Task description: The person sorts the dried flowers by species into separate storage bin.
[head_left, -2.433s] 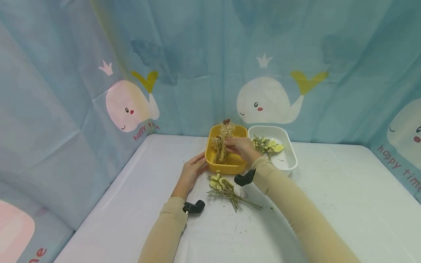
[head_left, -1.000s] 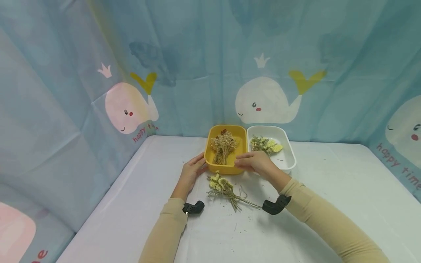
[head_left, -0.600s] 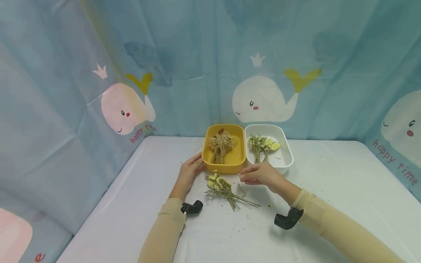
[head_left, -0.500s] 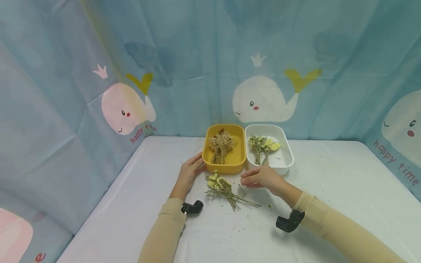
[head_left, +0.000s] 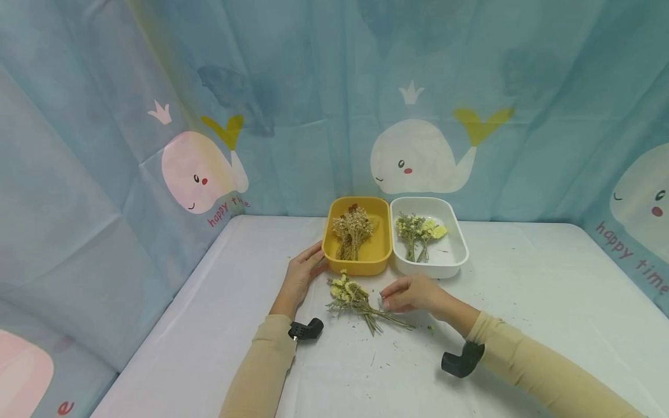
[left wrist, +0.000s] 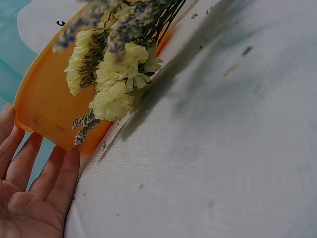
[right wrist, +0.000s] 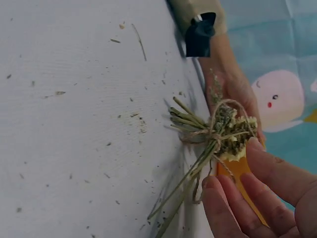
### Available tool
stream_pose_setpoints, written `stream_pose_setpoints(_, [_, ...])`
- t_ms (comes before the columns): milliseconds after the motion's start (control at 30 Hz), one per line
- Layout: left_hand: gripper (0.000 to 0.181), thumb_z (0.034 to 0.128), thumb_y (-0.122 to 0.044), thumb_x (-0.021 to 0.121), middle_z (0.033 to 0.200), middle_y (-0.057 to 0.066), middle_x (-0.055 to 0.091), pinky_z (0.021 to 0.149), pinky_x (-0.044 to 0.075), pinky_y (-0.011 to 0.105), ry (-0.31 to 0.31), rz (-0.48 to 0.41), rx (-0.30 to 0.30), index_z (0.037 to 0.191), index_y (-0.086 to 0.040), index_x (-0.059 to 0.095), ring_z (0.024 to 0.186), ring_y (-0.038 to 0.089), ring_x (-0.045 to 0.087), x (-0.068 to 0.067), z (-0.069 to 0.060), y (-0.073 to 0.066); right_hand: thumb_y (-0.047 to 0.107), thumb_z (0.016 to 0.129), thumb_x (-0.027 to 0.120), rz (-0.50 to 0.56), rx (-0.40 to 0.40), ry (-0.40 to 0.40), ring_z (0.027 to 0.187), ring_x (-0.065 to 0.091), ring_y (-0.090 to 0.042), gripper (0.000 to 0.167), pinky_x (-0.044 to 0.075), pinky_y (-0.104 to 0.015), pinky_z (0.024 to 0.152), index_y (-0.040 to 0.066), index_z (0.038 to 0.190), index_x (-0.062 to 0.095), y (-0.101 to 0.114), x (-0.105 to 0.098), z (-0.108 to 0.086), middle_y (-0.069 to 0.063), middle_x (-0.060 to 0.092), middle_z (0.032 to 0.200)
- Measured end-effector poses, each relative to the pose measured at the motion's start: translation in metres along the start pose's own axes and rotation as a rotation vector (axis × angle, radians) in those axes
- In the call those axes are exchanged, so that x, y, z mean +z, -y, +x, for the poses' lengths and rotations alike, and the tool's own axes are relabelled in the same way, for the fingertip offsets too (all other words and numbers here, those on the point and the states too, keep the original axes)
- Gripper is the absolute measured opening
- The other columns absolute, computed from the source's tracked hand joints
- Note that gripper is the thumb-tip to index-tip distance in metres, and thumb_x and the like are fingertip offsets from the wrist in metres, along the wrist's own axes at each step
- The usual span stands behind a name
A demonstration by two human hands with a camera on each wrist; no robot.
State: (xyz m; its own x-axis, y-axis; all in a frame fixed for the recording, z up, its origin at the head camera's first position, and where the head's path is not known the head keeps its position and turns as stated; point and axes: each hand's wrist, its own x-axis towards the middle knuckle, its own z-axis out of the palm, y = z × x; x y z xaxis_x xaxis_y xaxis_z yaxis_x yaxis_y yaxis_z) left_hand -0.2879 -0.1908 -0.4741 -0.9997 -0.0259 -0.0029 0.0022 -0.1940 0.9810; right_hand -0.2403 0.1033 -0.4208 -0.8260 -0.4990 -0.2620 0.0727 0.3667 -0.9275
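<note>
My left hand [head_left: 302,277] rests its extended fingers against the left side of the yellow tray [head_left: 384,249]. In front of that tray, on the white table, lies a bunch of dried flowers [head_left: 351,296] with pale yellow heads and green stems. Twine [right wrist: 216,135] is tied in a bow round its stems, as the right wrist view shows. Close by the stems is my right hand [head_left: 415,295], thumb and fingers apart with nothing gripped between them. The thumb tip is near a twine loop; whether it touches cannot be told.
A bunch of dried beige flowers [head_left: 354,227] lies inside the yellow tray. Touching its right side stands a white tray [head_left: 455,255] holding yellow-green dried flowers [head_left: 420,232]. Behind both hangs a blue whale-print curtain [head_left: 292,162]. Plant crumbs are scattered over the white tablecloth [head_left: 376,383].
My right hand let go of the beige bunch in the yellow tray, drew back right, then came down toward the stems of the yellow bunch. My left hand stays at the tray.
</note>
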Motion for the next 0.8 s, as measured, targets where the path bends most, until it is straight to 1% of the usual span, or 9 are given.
stream_pose_setpoints(100, [0.044,0.1008,-0.016,0.059,0.151,0.009,0.051,0.114,0.048,0.044,-0.005,-0.007,-0.005,0.144,-0.007,0.053,0.138,0.029,0.050,0.000,0.000,0.000,0.008,0.081,0.081,-0.006,0.002,0.006,0.086,0.074,-0.014,0.037,0.064,-0.033,0.084,-0.006,0.113,0.071,-0.002,0.002,0.001,-0.013,0.077,0.101])
stream_pose_setpoints(167, [0.045,0.1007,-0.017,0.059,0.151,0.009,0.051,0.114,0.048,0.043,-0.004,-0.006,-0.005,0.144,-0.007,0.053,0.138,0.028,0.050,0.001,0.000,-0.001,0.009,0.080,0.082,-0.030,-0.001,0.012,0.086,0.074,-0.013,0.038,0.064,-0.031,0.082,-0.005,0.113,0.071,-0.003,0.003,0.002,-0.013,0.077,0.101])
stream_pose_setpoints(333, [0.046,0.1006,-0.017,0.059,0.151,0.010,0.050,0.115,0.047,0.045,-0.003,-0.008,-0.004,0.145,-0.007,0.052,0.139,0.029,0.049,0.001,-0.002,-0.002,0.007,0.080,0.081,-0.051,-0.009,0.037,0.087,0.074,-0.014,0.037,0.064,-0.030,0.080,-0.006,0.112,0.071,-0.006,0.006,0.004,-0.015,0.077,0.102])
stream_pose_setpoints(467, [0.046,0.1006,-0.018,0.060,0.152,0.011,0.049,0.115,0.046,0.046,0.006,-0.001,0.000,0.145,-0.007,0.052,0.140,0.031,0.048,0.001,-0.003,-0.002,0.003,0.078,0.081,-0.065,-0.014,0.046,0.083,0.074,-0.013,0.034,0.064,-0.030,0.078,-0.007,0.109,0.072,-0.006,0.009,0.006,-0.016,0.077,0.099])
stream_pose_setpoints(633, [0.047,0.1006,-0.018,0.060,0.152,0.011,0.049,0.115,0.046,0.045,0.008,0.001,0.003,0.145,-0.007,0.051,0.140,0.031,0.048,0.001,-0.003,-0.002,0.000,0.077,0.081,-0.104,-0.034,0.038,0.080,0.072,-0.011,0.031,0.064,-0.028,0.075,-0.008,0.106,0.073,-0.006,0.014,0.007,-0.016,0.077,0.095])
stream_pose_setpoints(800, [0.045,0.1007,-0.017,0.059,0.151,0.009,0.050,0.114,0.047,0.043,-0.003,-0.006,-0.006,0.145,-0.008,0.052,0.138,0.029,0.050,0.001,-0.002,-0.001,-0.002,0.075,0.082,-0.146,-0.051,0.020,0.078,0.071,-0.009,0.027,0.064,-0.026,0.072,-0.006,0.101,0.075,-0.005,0.017,0.008,-0.014,0.077,0.091])
